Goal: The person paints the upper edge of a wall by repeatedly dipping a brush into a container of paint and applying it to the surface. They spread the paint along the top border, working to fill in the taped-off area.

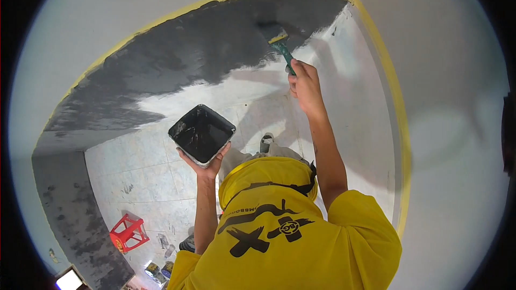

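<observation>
My right hand (pixel 307 87) is closed around the green handle of a paintbrush (pixel 281 48). The brush head meets the dark grey painted band (pixel 215 32) on the wall, near its right end. Held from below in my left hand (pixel 207 165) is a square paint tub (pixel 201 135), its inside coated with black paint and its rim smeared. The fingers curl up around the tub's near corner. Below the dark band, the wall (pixel 252 78) is still white with a ragged paint edge.
Yellow masking tape (pixel 384 56) borders the painted area along the top and right. On the tiled floor (pixel 156 166) at lower left stand a red plastic stool (pixel 129 233) and several cans (pixel 154 271). A bright lamp (pixel 70 280) shines at the bottom left.
</observation>
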### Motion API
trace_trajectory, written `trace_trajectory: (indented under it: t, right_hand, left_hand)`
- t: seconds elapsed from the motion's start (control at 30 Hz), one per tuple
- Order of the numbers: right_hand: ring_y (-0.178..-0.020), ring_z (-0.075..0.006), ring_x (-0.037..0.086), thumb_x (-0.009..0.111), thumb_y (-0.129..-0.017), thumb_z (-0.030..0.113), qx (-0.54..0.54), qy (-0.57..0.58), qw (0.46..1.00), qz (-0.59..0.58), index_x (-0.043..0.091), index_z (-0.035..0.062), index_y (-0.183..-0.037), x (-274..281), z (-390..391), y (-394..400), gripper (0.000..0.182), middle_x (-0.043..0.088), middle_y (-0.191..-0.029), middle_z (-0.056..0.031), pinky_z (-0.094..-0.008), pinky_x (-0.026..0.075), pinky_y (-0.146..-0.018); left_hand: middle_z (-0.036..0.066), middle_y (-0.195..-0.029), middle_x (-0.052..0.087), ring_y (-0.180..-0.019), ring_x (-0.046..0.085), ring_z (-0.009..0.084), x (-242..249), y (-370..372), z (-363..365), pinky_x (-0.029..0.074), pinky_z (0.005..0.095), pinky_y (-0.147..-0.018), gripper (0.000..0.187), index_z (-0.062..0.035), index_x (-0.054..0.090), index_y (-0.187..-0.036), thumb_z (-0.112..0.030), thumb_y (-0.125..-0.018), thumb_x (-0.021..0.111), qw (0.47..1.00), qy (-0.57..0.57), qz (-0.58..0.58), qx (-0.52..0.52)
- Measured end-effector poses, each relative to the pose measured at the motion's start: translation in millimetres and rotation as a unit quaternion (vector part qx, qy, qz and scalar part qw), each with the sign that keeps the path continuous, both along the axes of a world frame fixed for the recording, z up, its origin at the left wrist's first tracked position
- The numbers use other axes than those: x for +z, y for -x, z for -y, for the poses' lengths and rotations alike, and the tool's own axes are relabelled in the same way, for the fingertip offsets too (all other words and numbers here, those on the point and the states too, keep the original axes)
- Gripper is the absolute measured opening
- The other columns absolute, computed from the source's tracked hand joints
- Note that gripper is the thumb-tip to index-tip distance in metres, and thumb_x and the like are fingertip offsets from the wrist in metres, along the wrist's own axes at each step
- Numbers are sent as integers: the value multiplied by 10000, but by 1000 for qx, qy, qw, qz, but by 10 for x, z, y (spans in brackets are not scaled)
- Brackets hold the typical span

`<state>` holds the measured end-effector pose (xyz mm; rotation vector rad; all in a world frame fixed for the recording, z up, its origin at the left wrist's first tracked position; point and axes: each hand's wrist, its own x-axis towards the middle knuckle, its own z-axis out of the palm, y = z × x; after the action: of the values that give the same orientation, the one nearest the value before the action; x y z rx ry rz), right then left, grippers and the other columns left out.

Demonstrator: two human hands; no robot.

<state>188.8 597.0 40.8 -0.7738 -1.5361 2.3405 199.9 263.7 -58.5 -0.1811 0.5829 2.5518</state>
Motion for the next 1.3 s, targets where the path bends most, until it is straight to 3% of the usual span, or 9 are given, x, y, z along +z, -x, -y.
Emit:
trace_trajectory:
  t: [0.17,0.37,0.43,0.5,0.73,0.8,0.93,1.13,1.3]
  right_hand:
    - [-477,-42,325,510,-1048,307,-63,1,997,-35,537,82,-844,-283,241,50,305,406,-612,59,-250,269,-416]
    - [-639,-199,631,476,-1040,309,-76,-466,878,72,614,14,-827,-2605,183,338,388,579,-619,-85,-337,455,-576]
    - [-606,-260,654,475,-1025,316,-67,-556,821,114,620,-6,-792,-3423,144,257,424,608,-627,-135,-383,468,-529]
    - [-643,-314,664,450,-1013,259,33,-500,847,176,646,14,-845,-3873,59,119,356,651,-714,-166,-449,503,-594]
    - [-471,-243,551,507,-973,324,151,-179,934,270,634,9,-789,-2509,22,-303,386,546,-606,-106,-404,456,-453]
    - [-414,-120,410,596,-920,518,136,-161,952,221,547,85,-704,-2102,-17,-391,487,449,-567,3,-297,370,-389]
    - [-432,-67,317,614,-957,419,128,-97,968,191,522,110,-681,-1293,-15,-483,424,372,-562,50,-232,259,-416]
    - [-455,-44,296,633,-967,280,220,-193,953,79,561,68,-706,-243,69,-655,345,349,-579,72,-239,211,-425]
    - [-577,-109,501,721,-908,187,280,-361,889,-21,673,-59,-871,183,251,-604,253,614,-648,-68,-276,387,-538]
  left_hand:
    - [134,-1460,469,-1320,489,383,11,-3,5,498,620,-994,888,-167,438,-1450,-793,-826,529,1000,-6,11,-9]
    - [133,-1454,471,-1310,492,384,63,-49,6,506,620,-984,875,-167,440,-1444,-784,-832,532,1000,5,14,-1]
    - [133,-1455,468,-1312,488,385,98,-54,3,509,617,-983,871,-168,442,-1442,-787,-834,523,1000,5,8,5]
    - [134,-1455,464,-1317,483,384,111,-70,6,512,615,-981,869,-169,440,-1441,-787,-836,519,1000,0,1,10]
    - [131,-1459,460,-1333,461,394,177,-102,52,501,637,-975,869,-173,428,-1456,-784,-843,499,998,13,39,42]
    - [136,-1449,472,-1328,464,398,130,-85,65,492,658,-959,873,-181,423,-1462,-790,-839,483,996,11,47,75]
    - [128,-1431,495,-1303,504,311,78,69,126,527,500,-999,699,-138,449,-1437,-644,-956,462,993,11,-77,92]
    - [130,-1480,494,-1310,528,328,-82,307,174,472,502,-1076,875,-159,417,-1507,-789,-925,245,995,-16,-80,64]
    - [130,-1460,516,-1292,539,320,329,237,-84,444,487,-1100,868,-144,442,-1490,-778,-924,269,987,147,-39,59]
